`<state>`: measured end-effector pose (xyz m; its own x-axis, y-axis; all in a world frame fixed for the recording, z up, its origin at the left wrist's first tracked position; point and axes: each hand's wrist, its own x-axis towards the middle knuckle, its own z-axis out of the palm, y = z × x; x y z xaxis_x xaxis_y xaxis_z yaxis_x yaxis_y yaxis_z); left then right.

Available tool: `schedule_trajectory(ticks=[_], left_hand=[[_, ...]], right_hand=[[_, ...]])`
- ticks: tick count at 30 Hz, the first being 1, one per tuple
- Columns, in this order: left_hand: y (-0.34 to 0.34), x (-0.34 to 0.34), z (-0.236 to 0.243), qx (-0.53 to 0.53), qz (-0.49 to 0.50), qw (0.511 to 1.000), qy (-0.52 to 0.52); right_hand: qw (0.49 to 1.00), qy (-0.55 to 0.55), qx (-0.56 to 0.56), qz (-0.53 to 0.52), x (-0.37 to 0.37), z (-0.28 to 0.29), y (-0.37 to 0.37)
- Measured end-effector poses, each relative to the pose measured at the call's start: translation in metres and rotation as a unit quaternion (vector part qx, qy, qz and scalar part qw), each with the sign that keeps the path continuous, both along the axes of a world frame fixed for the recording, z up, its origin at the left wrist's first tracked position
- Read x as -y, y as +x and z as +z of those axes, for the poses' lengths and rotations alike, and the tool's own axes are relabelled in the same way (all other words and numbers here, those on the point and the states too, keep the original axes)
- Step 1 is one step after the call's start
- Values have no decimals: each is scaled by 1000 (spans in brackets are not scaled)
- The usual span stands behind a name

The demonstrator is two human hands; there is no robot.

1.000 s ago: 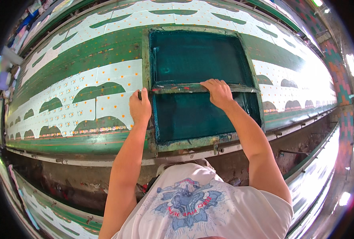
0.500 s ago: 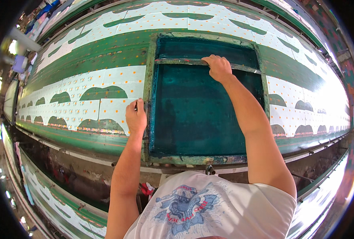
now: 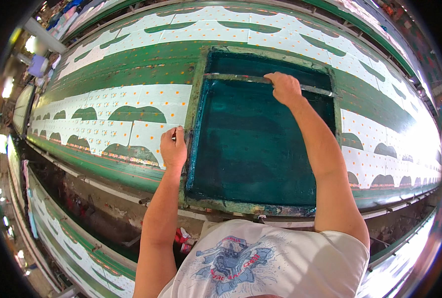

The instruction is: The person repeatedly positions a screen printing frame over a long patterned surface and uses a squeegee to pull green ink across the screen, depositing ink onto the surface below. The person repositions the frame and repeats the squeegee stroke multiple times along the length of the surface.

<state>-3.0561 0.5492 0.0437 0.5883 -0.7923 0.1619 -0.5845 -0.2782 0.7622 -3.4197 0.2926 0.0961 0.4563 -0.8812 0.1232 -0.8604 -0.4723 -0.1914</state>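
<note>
A screen printing frame (image 3: 196,99) with dark teal mesh (image 3: 250,149) lies on a long green printing table (image 3: 146,64). My right hand (image 3: 284,88) is closed on a squeegee bar (image 3: 236,77) that spans the frame near its far side. My left hand (image 3: 172,146) is closed at the frame's outer left edge, round a small dark thing I cannot make out. White cut fabric pieces (image 3: 151,98) with orange dots, some with small printed sprigs, lie in rows on either side of the frame and beyond it.
Parallel tables with more pieces (image 3: 67,238) run behind me and along the far side. A metal rail (image 3: 77,178) follows the near table edge. Cloth piles (image 3: 67,20) and a pale purple container (image 3: 37,66) sit at the upper left.
My right hand has pushed the squeegee from mid-frame toward the far side, mostly in the first half second. My left hand stays at the left edge. The view has shifted slightly.
</note>
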Motion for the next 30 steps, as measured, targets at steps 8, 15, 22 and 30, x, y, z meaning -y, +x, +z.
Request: schedule_trajectory(ticks=[8,15,22,30], left_hand=[[-3,-2,6,-2,5,1000,25],[-1,2,6,0,3,999,32],[0,3,5,21,-31,998,54],[12,5,-4,17,-41,996,83]], right_hand=[[998,56,-18,35,35,-4,-8],[990,112,-60,59,-7,9,-11],[986,150,-59,53,-120,17,-13],[978,186,-82,39,-253,25,-11]])
